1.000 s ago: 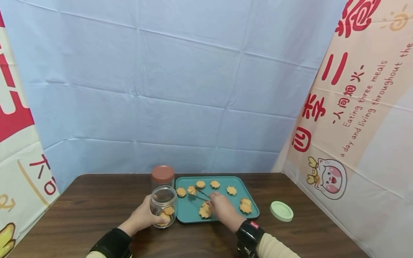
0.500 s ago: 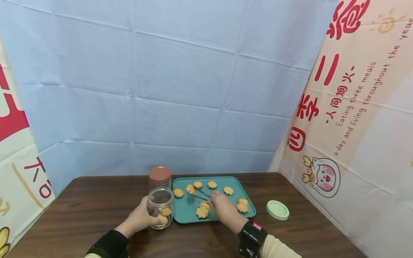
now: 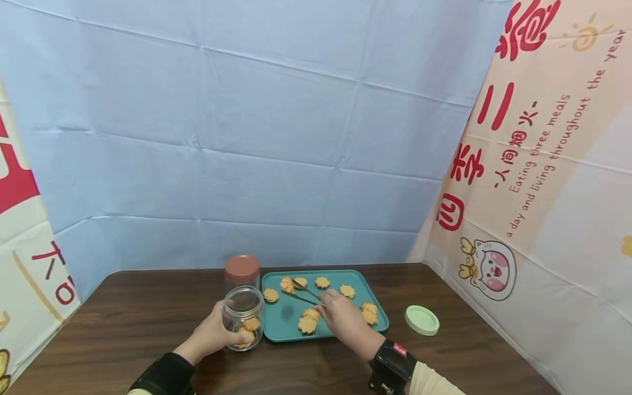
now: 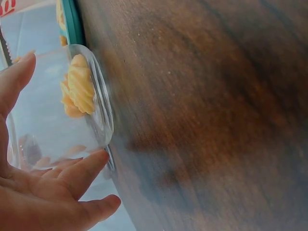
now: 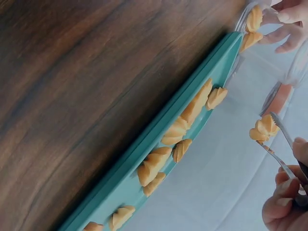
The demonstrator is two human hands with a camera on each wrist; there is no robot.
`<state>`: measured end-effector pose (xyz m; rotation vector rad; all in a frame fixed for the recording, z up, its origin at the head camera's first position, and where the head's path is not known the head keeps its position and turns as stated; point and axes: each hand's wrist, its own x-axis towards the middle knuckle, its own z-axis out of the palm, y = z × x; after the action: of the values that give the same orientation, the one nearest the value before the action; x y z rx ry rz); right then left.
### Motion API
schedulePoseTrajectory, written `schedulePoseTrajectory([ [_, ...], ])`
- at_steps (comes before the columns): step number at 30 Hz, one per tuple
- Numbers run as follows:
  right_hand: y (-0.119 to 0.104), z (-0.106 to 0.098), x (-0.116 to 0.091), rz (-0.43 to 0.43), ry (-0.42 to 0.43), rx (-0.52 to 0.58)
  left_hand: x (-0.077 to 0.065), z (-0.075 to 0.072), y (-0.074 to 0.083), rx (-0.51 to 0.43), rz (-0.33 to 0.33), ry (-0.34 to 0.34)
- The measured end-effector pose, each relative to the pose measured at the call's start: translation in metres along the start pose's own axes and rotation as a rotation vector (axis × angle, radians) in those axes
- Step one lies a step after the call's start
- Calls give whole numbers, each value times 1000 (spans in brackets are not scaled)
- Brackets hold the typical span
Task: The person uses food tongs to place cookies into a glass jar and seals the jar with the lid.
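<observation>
My left hand point(image 3: 209, 332) grips a clear, lidless jar point(image 3: 243, 303) standing on the table at the tray's left side. Inside it are several golden cookies point(image 4: 79, 84), low near the bottom. With my right hand point(image 3: 344, 318) I hold metal tongs point(image 5: 276, 156) over the teal tray point(image 3: 283, 332). A swirled, flower-shaped cookie point(image 5: 263, 128) sits between the toothed tong tips, raised above the tray. Several more cookies lie spread on the tray, among them an overlapping group point(image 3: 308, 321) near its front edge.
Behind the jar I hold stands another clear jar with a reddish-brown lid point(image 3: 242, 264). A pale green round lid point(image 3: 422, 320) lies on the dark wooden table point(image 3: 296, 370), right of the tray. Pale blue cloth point(image 3: 271, 137) hangs behind the table.
The tongs have closed in on the swirled cookie and lifted it a little off the tray. My left hand stays on the jar. The head view has shifted slightly to the right.
</observation>
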<state>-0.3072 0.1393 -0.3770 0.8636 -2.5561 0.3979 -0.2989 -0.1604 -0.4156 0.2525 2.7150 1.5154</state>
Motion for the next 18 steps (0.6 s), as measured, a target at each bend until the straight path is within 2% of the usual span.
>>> schedulePoseTrajectory([
  [10,-3,-2,0,-7,-2,7,0,0,-2,0,8,3],
  [18,-7,-7,1,-29,30,13,0,0,-1,-13,10,-2],
])
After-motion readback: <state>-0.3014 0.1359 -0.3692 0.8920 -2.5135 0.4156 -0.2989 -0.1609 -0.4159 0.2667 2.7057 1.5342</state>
